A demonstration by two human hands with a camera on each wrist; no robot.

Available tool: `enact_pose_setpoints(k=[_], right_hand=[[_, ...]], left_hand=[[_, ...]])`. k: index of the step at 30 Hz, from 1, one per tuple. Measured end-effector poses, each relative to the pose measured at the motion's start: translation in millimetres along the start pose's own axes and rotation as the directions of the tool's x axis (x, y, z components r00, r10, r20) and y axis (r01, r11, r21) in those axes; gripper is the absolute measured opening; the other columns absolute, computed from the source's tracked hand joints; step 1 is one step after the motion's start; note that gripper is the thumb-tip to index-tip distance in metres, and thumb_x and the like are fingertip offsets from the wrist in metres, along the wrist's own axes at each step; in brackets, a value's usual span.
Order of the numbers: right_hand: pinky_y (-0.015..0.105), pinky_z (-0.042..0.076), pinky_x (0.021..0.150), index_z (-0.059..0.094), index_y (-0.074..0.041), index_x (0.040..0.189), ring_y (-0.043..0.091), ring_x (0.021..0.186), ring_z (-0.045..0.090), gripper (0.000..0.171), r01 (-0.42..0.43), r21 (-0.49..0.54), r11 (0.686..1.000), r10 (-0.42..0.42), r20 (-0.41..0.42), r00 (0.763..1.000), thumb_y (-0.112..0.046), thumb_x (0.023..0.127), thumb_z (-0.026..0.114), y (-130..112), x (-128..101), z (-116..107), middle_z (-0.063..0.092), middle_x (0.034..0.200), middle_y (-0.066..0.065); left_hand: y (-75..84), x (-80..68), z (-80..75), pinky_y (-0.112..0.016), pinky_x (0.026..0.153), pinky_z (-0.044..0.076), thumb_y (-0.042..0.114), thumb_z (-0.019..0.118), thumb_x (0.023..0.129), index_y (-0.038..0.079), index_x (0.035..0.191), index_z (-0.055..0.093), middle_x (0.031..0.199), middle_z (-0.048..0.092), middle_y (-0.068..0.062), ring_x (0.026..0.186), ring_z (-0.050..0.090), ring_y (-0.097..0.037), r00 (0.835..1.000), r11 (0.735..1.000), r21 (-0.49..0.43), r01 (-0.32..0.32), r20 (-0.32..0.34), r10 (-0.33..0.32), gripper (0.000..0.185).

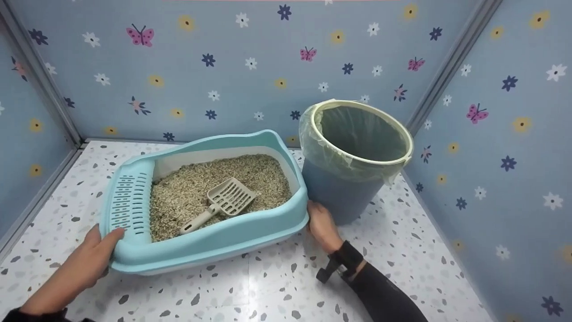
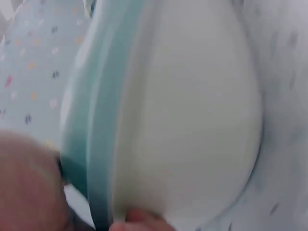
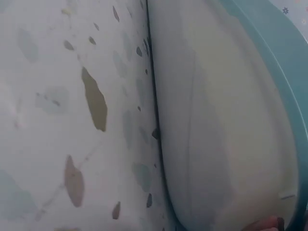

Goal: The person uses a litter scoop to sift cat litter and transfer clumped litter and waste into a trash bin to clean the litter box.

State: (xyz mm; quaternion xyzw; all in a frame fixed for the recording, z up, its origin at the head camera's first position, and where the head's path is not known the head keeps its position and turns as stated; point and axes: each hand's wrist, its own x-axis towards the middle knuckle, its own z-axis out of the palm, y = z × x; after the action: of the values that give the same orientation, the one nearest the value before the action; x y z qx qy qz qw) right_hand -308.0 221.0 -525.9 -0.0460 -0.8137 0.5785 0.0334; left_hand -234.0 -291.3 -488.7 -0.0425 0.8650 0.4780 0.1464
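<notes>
A light blue litter box (image 1: pixel 223 241) with a white base rests on the speckled floor (image 1: pixel 277 286). It is filled with beige litter (image 1: pixel 187 192), and a beige slotted scoop (image 1: pixel 223 201) lies on top. My left hand (image 1: pixel 96 250) grips its near left corner, thumb on the rim. My right hand (image 1: pixel 321 223) holds its right end, beside the bin. The left wrist view shows the box (image 2: pixel 192 120) close up, with my left hand (image 2: pixel 29 183) at the teal rim. In the right wrist view the box's white base (image 3: pixel 231 120) meets the floor, and a fingertip (image 3: pixel 264 224) shows below.
A blue waste bin (image 1: pixel 339 197) lined with a pale bag (image 1: pixel 357 134) stands just right of the box, touching or nearly touching it. Flowered blue walls (image 1: pixel 223 67) close in the back and both sides. Bare floor lies in front and to the right.
</notes>
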Motion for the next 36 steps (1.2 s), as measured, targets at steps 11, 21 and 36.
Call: enact_pose_setpoints(k=[11,21,36], right_hand=[[0.045,0.054,0.085,0.077,-0.005,0.115,0.028,0.088,0.065,0.051,0.068,-0.193,0.979,-0.081,-0.058,0.995,-0.041,0.117,0.042,5,6,3,0.068,0.091,0.009],[0.027,0.038,0.057,0.061,-0.009,0.103,0.014,0.061,0.042,0.038,0.026,0.120,0.992,-0.041,0.131,0.991,-0.033,0.123,0.040,-2,-45,3,0.046,0.073,-0.002],[0.029,0.042,0.051,0.070,-0.010,0.092,0.013,0.052,0.049,0.052,0.016,0.003,1.000,-0.016,0.067,0.998,-0.051,0.114,0.045,12,26,-4,0.052,0.065,-0.002]], left_hand=[[1.5,-15.7,20.0,-0.043,0.071,0.043,0.062,0.018,0.115,-0.021,0.151,0.023,0.119,0.056,-0.036,0.097,0.059,-0.043,0.963,0.970,0.209,0.123,-0.260,-0.066,0.090],[-17.0,16.4,2.2,-0.043,0.072,0.041,0.061,0.030,0.117,-0.012,0.168,0.025,0.134,0.059,-0.037,0.099,0.061,-0.043,0.927,0.982,0.188,-0.006,-0.366,0.076,0.088],[7.2,-4.3,37.5,-0.070,0.090,0.048,0.077,0.020,0.111,-0.016,0.164,-0.022,0.152,0.035,-0.058,0.127,0.056,-0.065,0.951,0.989,0.104,0.103,-0.302,-0.068,0.115]])
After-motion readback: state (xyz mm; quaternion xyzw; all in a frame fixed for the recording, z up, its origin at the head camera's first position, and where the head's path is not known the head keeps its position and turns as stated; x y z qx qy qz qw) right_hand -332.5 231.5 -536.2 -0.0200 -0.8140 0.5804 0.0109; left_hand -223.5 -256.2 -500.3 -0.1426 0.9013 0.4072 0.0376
